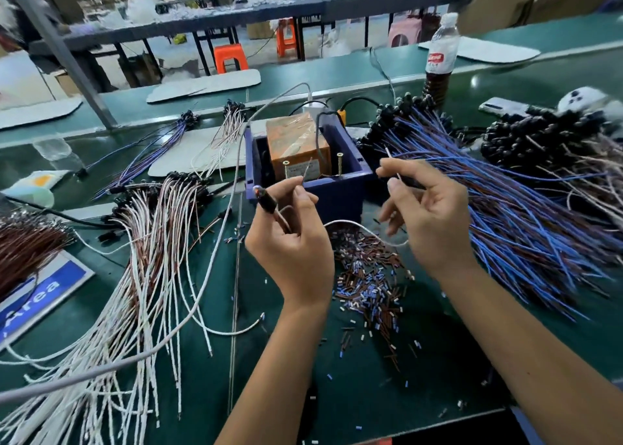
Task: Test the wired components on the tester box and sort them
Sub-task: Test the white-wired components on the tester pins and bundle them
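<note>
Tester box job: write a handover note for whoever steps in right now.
Left hand: grips a black-headed component, its tip glowing, and pinches one bare wire end near the left screw of the tester box.
Right hand: pinches the other wire end, off the right screw.
Piles: white-wired pile on the left, blue-wired pile on the right. Which are tested cannot be told.
Left to do: finish this test, sort it, go on.

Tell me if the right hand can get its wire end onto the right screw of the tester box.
Probably yes: the right hand pinches its wire beside the right screw, nothing between.
</note>
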The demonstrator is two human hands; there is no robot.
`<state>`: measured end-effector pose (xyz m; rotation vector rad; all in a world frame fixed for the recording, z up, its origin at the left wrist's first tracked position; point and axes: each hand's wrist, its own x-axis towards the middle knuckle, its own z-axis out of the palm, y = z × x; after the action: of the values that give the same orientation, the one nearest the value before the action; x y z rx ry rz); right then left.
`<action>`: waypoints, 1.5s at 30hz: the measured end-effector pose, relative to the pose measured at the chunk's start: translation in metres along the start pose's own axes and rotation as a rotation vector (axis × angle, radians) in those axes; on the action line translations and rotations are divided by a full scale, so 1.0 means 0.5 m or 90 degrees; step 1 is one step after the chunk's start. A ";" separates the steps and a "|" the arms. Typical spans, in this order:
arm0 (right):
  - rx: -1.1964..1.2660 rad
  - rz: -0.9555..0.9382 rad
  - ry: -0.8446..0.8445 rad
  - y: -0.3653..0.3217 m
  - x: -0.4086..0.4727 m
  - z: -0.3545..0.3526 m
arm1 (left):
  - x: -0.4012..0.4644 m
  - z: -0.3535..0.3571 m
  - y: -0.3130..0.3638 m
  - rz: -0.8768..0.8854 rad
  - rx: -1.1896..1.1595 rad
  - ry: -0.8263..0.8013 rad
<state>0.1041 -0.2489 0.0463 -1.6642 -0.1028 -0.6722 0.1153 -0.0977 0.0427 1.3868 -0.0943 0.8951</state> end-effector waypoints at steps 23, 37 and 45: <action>-0.556 0.075 0.201 -0.114 -0.001 -0.582 | -0.309 0.623 0.266 -0.747 -0.501 -0.619; -0.848 -0.011 0.320 -0.143 0.139 -0.693 | -0.229 0.562 0.087 0.185 0.629 -0.757; -0.953 0.120 -0.029 0.038 0.146 -0.624 | -0.186 0.518 0.077 0.209 0.599 -0.830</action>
<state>0.0576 -0.5647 0.0815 -3.0460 0.6822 -0.5555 0.1421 -0.3713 0.0833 2.7174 -1.0089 0.0874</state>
